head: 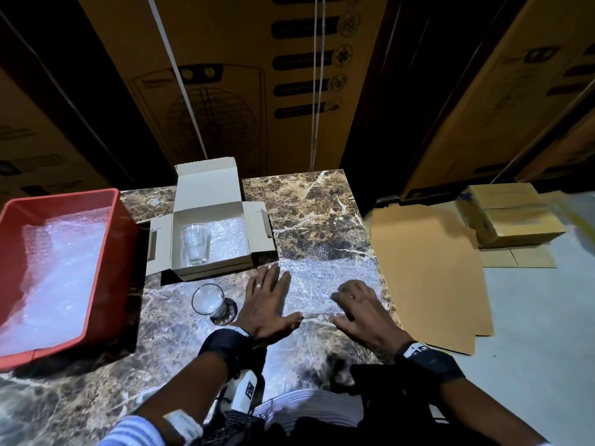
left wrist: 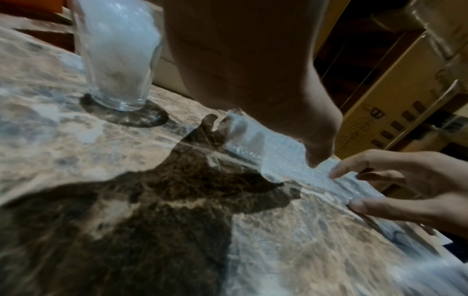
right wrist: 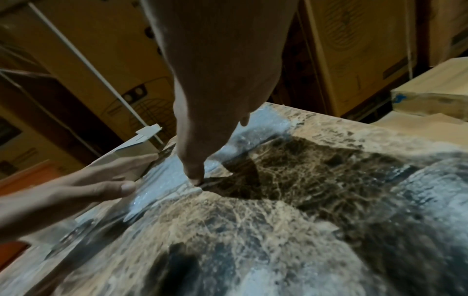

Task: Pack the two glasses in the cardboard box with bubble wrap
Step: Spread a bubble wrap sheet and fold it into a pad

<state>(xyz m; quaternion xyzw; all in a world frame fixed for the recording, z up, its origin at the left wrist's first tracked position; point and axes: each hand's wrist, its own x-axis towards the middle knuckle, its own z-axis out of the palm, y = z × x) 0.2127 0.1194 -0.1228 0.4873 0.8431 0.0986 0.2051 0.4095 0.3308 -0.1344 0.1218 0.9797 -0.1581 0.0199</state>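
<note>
Left hand (head: 269, 300): flat, fingers spread, pressing the wrap sheet (head: 325, 281) near the bench's right edge.
Right hand (head: 359, 307): fingers bent, tips on the sheet, gripping nothing.
Glasses: one in the box (head: 211, 235) at the far edge; loose glass (head: 209, 300) just beside the left hand.
Risk: a leftward sweep could topple the loose glass.
Risk: the sheet may slide on the smooth bench (head: 322, 207).

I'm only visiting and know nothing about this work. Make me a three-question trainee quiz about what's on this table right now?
1. True or false: one glass already lies inside the cardboard box.
2. Where is the other glass? A) in the red tray B) upright on the table beside the left hand C) held in the right hand
3. Fill in: both hands rest on a flat sheet of ____.

Key: 1 true; 2 B; 3 bubble wrap.
</note>
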